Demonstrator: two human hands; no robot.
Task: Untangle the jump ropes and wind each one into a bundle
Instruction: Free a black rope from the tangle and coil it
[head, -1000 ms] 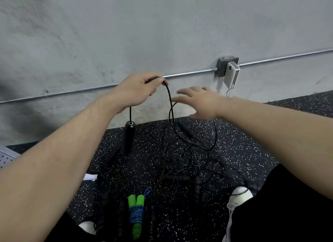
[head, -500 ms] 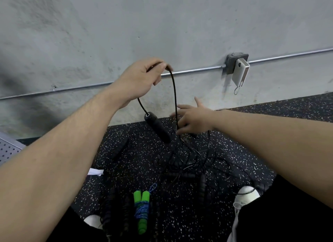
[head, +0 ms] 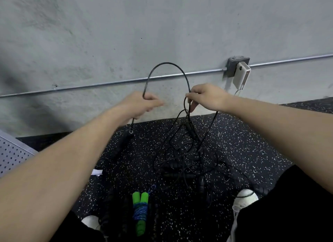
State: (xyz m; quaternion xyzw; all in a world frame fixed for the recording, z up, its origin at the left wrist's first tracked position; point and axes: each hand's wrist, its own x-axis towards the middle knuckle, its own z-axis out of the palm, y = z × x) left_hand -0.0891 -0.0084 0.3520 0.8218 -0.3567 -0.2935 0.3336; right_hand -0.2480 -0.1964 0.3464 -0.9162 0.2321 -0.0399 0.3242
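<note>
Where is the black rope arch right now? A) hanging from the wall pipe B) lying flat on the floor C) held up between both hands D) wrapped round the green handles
C: the left hand and right hand each grip the black rope, which arches up between them in front of the wall.

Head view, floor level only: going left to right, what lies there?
Perforated metal panel → white paper scrap → green-handled rope bundle → tangle of black ropes → white shoe.
</note>
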